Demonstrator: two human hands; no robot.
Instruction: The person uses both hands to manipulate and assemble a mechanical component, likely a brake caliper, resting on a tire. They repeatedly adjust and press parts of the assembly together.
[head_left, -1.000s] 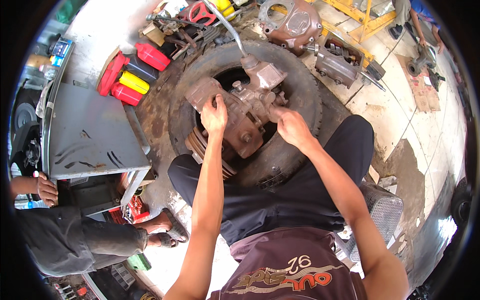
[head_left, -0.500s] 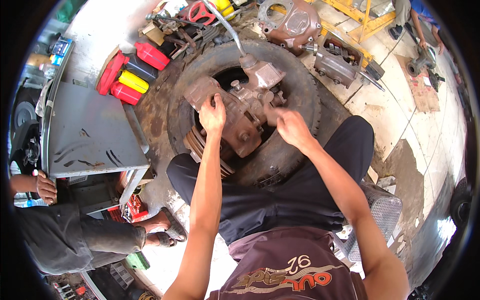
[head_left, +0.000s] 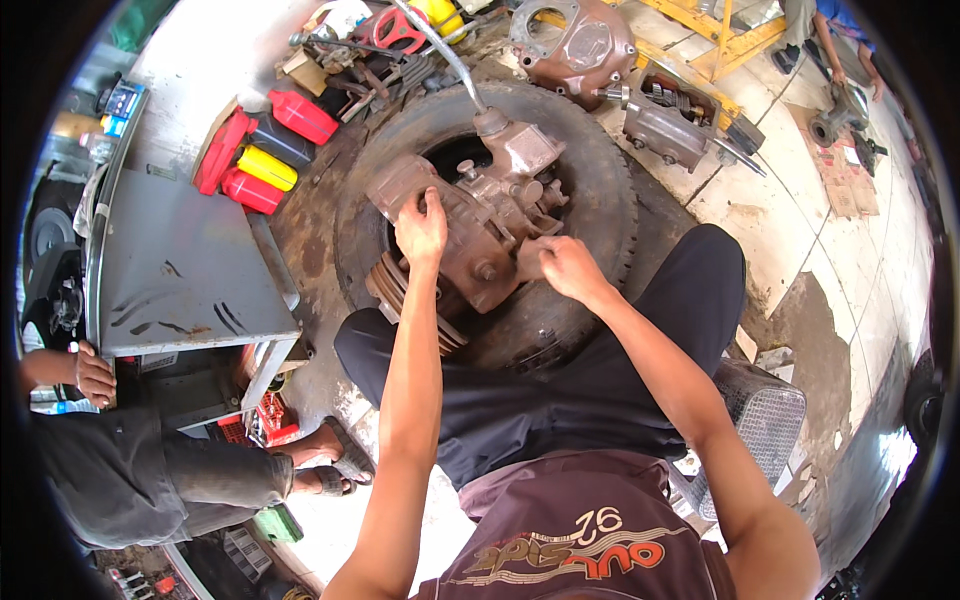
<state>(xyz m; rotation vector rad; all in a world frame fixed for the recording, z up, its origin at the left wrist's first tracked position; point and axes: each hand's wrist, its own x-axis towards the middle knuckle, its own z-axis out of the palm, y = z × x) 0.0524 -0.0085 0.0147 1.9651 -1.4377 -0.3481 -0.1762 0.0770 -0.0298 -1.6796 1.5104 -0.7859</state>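
Observation:
A rusty brown gearbox (head_left: 480,240) lies across a worn tyre (head_left: 590,190) in front of me, its long metal lever (head_left: 450,62) slanting up and away. My left hand (head_left: 422,232) rests on the upper left of the casing, its fingers curled against the metal. At the casing's right side, by its lower corner, my right hand (head_left: 562,266) is closed with the knuckles up. Whatever its fingers may hold is hidden. A ribbed round part (head_left: 400,295) sits under the gearbox's left side.
Red, yellow and dark plastic bottles (head_left: 270,165) stand beside a grey metal cabinet (head_left: 185,265). Beyond the tyre are a large brown housing (head_left: 585,50) and an opened gear case (head_left: 672,125). A person's hand (head_left: 95,377) shows at left; another person handles a part (head_left: 845,115) at far right.
My right hand has moved down and slightly left along the casing's right side. My left hand remains on the gearbox.

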